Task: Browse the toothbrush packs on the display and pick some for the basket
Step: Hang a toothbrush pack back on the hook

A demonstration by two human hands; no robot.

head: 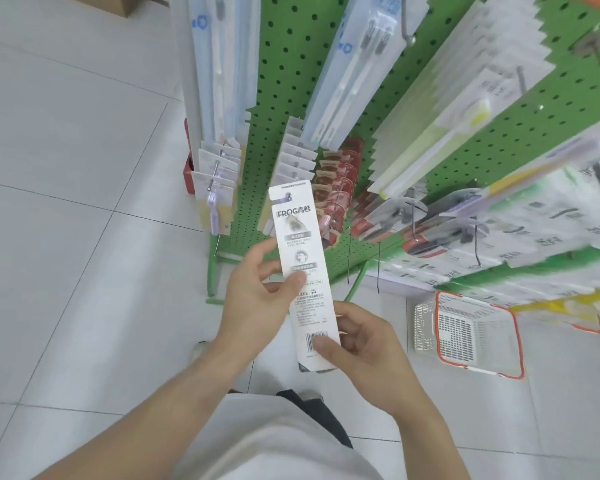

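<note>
A long white toothbrush pack (300, 244) marked FROG is held upright in front of me, its printed back and barcode facing me. My left hand (257, 296) pinches its middle between thumb and fingers. At the lower end, by the barcode, my right hand (357, 344) grips the pack. The green pegboard display (278, 81) rises behind it, hung with many toothbrush packs on hooks. The white wire basket (478, 336) with an orange rim stands on the floor to the right and holds a flat pack.
White floor tiles (66, 202) spread to the left. Red packs (336, 188) hang low on the display, and blurred white packs (520, 237) crowd the right side. A cardboard box (125, 3) sits at the top left. My shoe (198, 351) shows under my left forearm.
</note>
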